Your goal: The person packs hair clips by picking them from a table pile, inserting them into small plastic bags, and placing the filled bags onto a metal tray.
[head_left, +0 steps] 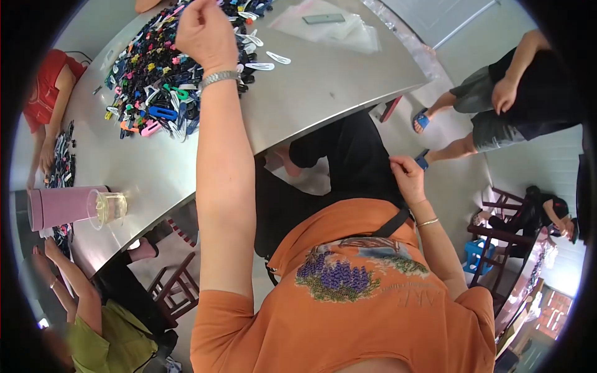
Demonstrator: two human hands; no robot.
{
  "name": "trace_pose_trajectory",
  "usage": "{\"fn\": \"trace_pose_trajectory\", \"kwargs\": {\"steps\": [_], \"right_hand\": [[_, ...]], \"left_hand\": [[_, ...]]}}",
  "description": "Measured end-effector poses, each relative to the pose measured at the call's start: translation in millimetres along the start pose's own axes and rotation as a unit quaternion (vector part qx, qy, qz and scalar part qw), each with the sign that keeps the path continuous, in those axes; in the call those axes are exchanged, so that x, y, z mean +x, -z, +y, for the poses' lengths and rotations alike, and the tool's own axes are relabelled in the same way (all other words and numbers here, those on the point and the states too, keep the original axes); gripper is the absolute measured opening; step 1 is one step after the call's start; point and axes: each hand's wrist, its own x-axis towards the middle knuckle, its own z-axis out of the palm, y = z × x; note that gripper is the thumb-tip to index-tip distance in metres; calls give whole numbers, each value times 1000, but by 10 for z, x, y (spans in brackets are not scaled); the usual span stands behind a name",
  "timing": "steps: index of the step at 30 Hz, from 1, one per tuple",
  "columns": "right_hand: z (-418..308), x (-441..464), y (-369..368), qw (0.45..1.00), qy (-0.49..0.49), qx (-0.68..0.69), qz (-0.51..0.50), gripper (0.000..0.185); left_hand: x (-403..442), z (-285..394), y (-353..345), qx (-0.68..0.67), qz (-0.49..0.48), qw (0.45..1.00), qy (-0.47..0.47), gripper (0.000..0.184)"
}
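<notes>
My left hand [207, 34] is over the hair clip pile [155, 74] on the metal table, its fingers curled closed. What it holds, if anything, is hidden. Snap hair clips of black, white, blue, pink and green lie around it, with white clips [260, 66] at the pile's right edge. Low beside my lap, my right hand [408, 179] is closed with thumb and fingers together, fingertips near my black trousers [357, 155]. Nothing I can name shows between them.
A pink tumbler [62, 208] and a clear cup [109, 206] stand at the table's left. Clear plastic bags [354, 34] with a dark flat object [323, 19] lie toward the back. People sit at the left; another person [497, 93] stands at the right.
</notes>
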Motion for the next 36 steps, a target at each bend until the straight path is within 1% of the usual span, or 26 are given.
{"fn": "trace_pose_trajectory", "kwargs": {"steps": [1,2,3,4,6,7,9,10,12,13,14,16,17,18,20,21,22,24,25,26,28,29,31,32,34,36], "right_hand": [[-21,-13,10,1000,18,-9,-1,13],[-47,-25,10,1000,12,-6,3,13],[-72,-28,6,1000,13,-6,-2,13],[-75,-46,5,1000,15,-7,-6,13],[-51,-84,11,1000,10,-2,-10,12],[-38,-85,10,1000,11,1,-18,12],[-20,-107,6,1000,23,8,-12,12],[-17,-112,4,999,35,13,-10,11],[-9,-109,9,999,51,7,-6,11],[-7,-106,21,998,59,-5,-7,11],[-13,-92,38,998,66,-2,-4,11],[-41,-60,62,999,43,-21,-24,10],[-66,-42,64,998,49,-18,-21,10],[-100,-21,72,998,62,-18,-17,9],[-181,33,88,997,78,-21,-13,9],[-246,63,95,996,84,-15,-7,9],[-317,87,91,996,90,-8,-1,10],[-520,133,109,996,90,0,-2,10],[-632,163,129,996,87,8,-2,11],[-730,188,140,996,90,8,2,11],[-920,256,156,994,104,27,1,12],[-1016,318,164,994,107,28,5,12],[-1204,465,161,985,171,28,15,10],[-1307,577,161,984,175,29,19,10],[-1520,884,124,967,250,33,45,11],[-1787,1224,20,962,266,37,56,11]], "left_hand": [[1,-27,22,-11,-10,1000,24,10],[3,-59,40,-23,-20,998,47,10],[12,-62,53,-45,-36,991,119,11],[64,-187,-3,-142,18,982,126,10],[80,-289,26,-59,-5,996,63,11],[55,-265,14,-61,-8,996,60,11],[24,-208,7,-85,14,990,110,12],[48,-290,-25,-63,30,996,57,11],[35,-359,-20,-39,16,998,49,11],[3,-289,-1,-45,6,996,82,11],[-2,-276,-4,-25,8,997,79,11],[-17,-234,-6,-32,10,998,51,11],[-17,-214,2,-32,5,997,65,11],[-18,-227,-5,-44,8,997,57,11],[-11,-280,-1,-19,0,998,66,11],[-29,-248,-3,-31,1,996,83,10],[-34,-214,-1,-12,0,997,82,10],[-49,-242,-28,-29,-5,996,80,10],[-51,-237,-27,-10,-14,997,76,10],[-66,-231,-29,-25,-26,998,56,13],[-97,-215,-38,-15,-47,994,100,14],[-130,-182,-48,-12,-45,995,87,14],[-168,-135,-55,4,-57,993,103,15],[-180,-127,-66,7,-62,993,104,15],[-200,-130,-92,-5,-56,991,122,15],[-214,-147,-88,2,-68,989,133,14]]}}
